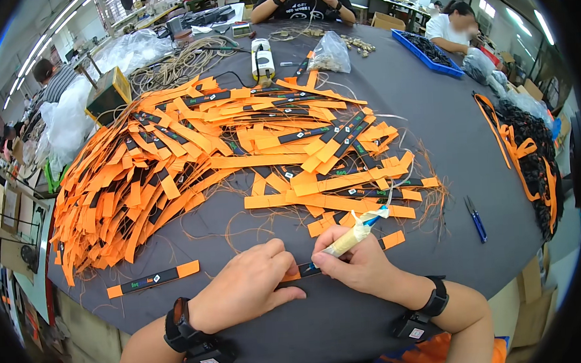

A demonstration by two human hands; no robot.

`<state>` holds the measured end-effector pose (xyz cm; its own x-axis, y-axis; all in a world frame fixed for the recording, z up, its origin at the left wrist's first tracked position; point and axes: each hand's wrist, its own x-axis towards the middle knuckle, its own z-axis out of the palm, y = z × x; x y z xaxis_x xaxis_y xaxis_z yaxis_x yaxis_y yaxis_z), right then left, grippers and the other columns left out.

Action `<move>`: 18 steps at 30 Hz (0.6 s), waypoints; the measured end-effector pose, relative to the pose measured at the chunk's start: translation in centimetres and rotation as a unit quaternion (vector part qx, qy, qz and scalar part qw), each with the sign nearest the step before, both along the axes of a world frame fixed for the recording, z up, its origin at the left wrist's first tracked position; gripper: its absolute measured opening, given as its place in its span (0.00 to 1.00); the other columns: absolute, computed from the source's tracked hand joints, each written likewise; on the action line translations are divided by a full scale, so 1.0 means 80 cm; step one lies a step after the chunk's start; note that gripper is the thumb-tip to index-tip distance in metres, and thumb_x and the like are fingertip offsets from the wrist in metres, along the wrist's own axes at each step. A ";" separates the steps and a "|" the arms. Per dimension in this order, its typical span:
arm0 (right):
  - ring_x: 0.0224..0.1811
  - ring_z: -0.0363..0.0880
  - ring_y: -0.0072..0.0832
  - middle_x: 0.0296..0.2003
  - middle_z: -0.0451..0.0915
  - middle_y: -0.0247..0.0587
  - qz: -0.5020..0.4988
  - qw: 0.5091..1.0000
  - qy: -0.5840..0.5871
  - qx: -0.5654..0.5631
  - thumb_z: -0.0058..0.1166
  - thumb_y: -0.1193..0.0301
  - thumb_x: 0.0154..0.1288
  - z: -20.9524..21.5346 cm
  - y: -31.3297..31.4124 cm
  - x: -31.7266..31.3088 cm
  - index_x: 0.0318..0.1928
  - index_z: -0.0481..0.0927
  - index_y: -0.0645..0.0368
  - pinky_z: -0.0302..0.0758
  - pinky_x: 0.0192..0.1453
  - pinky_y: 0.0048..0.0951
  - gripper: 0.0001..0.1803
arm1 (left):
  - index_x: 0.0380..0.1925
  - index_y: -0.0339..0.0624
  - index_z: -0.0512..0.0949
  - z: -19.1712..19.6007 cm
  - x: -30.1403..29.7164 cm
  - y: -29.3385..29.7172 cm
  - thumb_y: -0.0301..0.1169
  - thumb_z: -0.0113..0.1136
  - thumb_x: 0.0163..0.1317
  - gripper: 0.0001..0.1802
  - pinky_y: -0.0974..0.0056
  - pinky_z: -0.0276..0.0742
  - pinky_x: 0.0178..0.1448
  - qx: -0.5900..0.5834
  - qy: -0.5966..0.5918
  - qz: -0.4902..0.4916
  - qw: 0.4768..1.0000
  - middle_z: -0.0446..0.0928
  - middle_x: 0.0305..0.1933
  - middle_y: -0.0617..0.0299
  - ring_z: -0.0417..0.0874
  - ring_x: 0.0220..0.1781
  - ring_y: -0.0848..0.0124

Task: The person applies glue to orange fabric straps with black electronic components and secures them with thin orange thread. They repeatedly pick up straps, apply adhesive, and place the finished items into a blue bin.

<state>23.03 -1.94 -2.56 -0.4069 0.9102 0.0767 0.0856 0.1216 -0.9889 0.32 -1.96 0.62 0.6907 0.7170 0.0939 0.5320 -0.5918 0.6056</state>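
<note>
My left hand (247, 285) is closed, its curled fingers pressing an orange-and-black strap (307, 270) against the dark table. In my right hand (367, 266) is a pen-shaped tool (350, 239) wrapped in pale tape, with a blue part at its upper end and a cord. The tool's lower end points down at the strap's black middle, and my fingers hide part of it. Beyond my right hand the strap's orange end sticks out. Another strap (154, 279) lies flat by itself, left of my left hand. A big heap of similar straps (170, 145) with loose threads spreads beyond both hands.
Blue-handled snips (476, 221) lie at the right. Farther back are a white power box (262, 59), a clear plastic bag (330, 53), coiled cord (186, 63) and a blue tray (428, 56). Black and orange straps (525, 149) hang over the right edge. Other people sit across the table.
</note>
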 end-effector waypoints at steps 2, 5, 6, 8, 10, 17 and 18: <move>0.22 0.66 0.10 0.23 0.74 0.25 0.004 1.000 0.000 0.018 0.61 0.71 0.69 -0.002 0.000 0.000 0.38 0.78 0.61 0.61 0.24 0.19 0.07 | 0.34 0.38 0.78 -0.003 0.001 0.000 0.30 0.69 0.58 0.10 0.57 0.77 0.42 0.003 0.003 0.005 1.000 0.73 0.36 0.56 0.80 0.40 0.57; 0.22 0.66 0.11 0.23 0.74 0.26 0.008 0.999 -0.014 0.038 0.61 0.71 0.69 0.000 0.001 0.002 0.38 0.78 0.61 0.61 0.24 0.19 0.06 | 0.32 0.38 0.78 -0.004 0.002 0.000 0.28 0.67 0.58 0.08 0.58 0.78 0.39 0.011 0.008 0.010 1.000 0.74 0.34 0.57 0.80 0.36 0.58; 0.22 0.66 0.11 0.23 0.74 0.26 0.010 0.999 -0.022 0.043 0.60 0.71 0.69 0.001 0.002 0.003 0.37 0.78 0.61 0.62 0.24 0.19 0.06 | 0.32 0.38 0.78 -0.004 0.002 0.000 0.28 0.67 0.58 0.07 0.58 0.78 0.38 0.007 0.003 0.013 1.000 0.74 0.34 0.57 0.81 0.35 0.58; 0.22 0.66 0.12 0.23 0.74 0.26 0.013 0.998 -0.025 0.051 0.61 0.71 0.69 0.000 0.003 0.002 0.37 0.78 0.61 0.62 0.25 0.19 0.06 | 0.31 0.38 0.78 -0.004 0.001 0.001 0.26 0.65 0.58 0.05 0.58 0.78 0.36 -0.001 -0.006 0.019 1.000 0.75 0.33 0.57 0.81 0.33 0.59; 0.22 0.67 0.12 0.23 0.74 0.27 0.017 0.998 -0.028 0.062 0.61 0.71 0.68 -0.001 0.003 0.002 0.37 0.78 0.61 0.62 0.25 0.20 0.06 | 0.32 0.39 0.77 -0.002 0.001 0.001 0.26 0.63 0.59 0.05 0.57 0.78 0.39 -0.024 -0.010 0.028 0.999 0.75 0.33 0.57 0.81 0.36 0.58; 0.23 0.69 0.15 0.24 0.75 0.29 0.023 0.997 -0.023 0.076 0.61 0.71 0.68 -0.004 0.004 0.002 0.37 0.79 0.61 0.64 0.26 0.21 0.07 | 0.32 0.39 0.76 -0.001 0.004 0.003 0.26 0.62 0.58 0.05 0.55 0.78 0.39 -0.043 -0.031 0.031 0.998 0.77 0.32 0.56 0.82 0.37 0.56; 0.23 0.69 0.15 0.24 0.75 0.29 0.022 0.996 -0.022 0.080 0.61 0.72 0.68 -0.004 0.004 0.002 0.37 0.79 0.61 0.65 0.26 0.22 0.07 | 0.32 0.39 0.76 -0.003 0.004 0.003 0.25 0.63 0.58 0.05 0.57 0.78 0.37 -0.038 -0.038 0.031 0.998 0.77 0.32 0.56 0.82 0.35 0.58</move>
<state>23.16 -1.64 -2.87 -0.4526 0.8688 0.2007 0.1188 0.2818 -0.9521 0.61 -1.70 0.40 0.6382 0.7648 0.0882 0.5161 -0.5100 0.6882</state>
